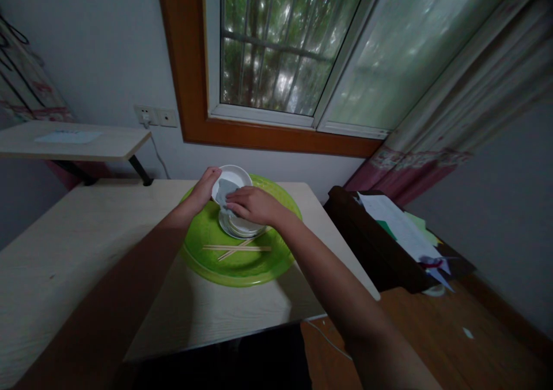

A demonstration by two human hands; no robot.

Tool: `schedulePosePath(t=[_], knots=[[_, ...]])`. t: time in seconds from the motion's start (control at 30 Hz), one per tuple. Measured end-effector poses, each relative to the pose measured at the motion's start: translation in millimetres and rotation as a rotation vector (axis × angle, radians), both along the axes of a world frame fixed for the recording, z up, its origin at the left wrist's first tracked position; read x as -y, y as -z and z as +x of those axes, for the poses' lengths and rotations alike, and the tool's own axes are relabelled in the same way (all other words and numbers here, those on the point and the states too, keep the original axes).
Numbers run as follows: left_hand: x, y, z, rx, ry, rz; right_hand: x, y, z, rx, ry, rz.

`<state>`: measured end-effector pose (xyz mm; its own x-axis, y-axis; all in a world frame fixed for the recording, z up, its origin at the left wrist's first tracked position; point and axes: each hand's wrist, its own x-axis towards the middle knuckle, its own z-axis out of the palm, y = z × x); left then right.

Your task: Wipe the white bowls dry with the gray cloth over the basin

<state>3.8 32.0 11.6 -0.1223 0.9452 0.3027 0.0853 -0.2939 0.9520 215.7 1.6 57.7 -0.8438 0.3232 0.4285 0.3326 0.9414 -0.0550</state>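
My left hand (206, 187) grips the left rim of a white plate (237, 175), which it holds tilted above a green basin (242, 275). A grey cloth (224, 191) lies against the plate's face, and my right hand (253, 204) is closed on it, fingers pressing it to the plate. Below, partly hidden by my right hand, a stack of white dishes (235, 228) sits in the basin. Several wooden chopsticks (237, 248) lie crossed in front of the stack.
The basin rests on a pale wooden table (108, 223). At the left stands a raised shelf (108, 142) with a paper on it. Right of the table is a dark brown piece of furniture (371, 246) bearing papers. Behind are a window and a wall socket (155, 116) with a cord.
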Motion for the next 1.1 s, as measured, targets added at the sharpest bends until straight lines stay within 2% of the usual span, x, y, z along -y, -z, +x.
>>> schedulePosePath(t=[0.13,0.37,0.5,0.67,0.8,1.0,1.1], knots=[[2.9,-3.5,0.4,-0.087,-0.001,0.029,-1.8,13.5,-16.3,0.118,0.085,0.049],[4.5,-5.4,0.6,-0.183,0.002,0.062,-3.1,31.4,-21.9,0.117,0.266,0.123],[8.2,-7.7,3.1,-0.175,0.009,0.037,-2.4,34.4,-17.6,0.098,0.351,0.173],[10.7,-9.0,2.3,-0.189,-0.066,0.027,7.5,29.2,-20.4,0.155,0.491,0.242],[7.4,-5.8,-1.9,-0.209,-0.097,0.048,14.5,23.8,-24.5,0.190,0.452,0.226],[5.2,-2.0,-4.0,-0.174,-0.102,0.060,12.5,26.4,-23.0,0.167,0.237,0.224],[4.9,-0.2,-3.9,-0.183,-0.078,0.070,9.2,31.0,-22.9,0.136,0.178,0.212]])
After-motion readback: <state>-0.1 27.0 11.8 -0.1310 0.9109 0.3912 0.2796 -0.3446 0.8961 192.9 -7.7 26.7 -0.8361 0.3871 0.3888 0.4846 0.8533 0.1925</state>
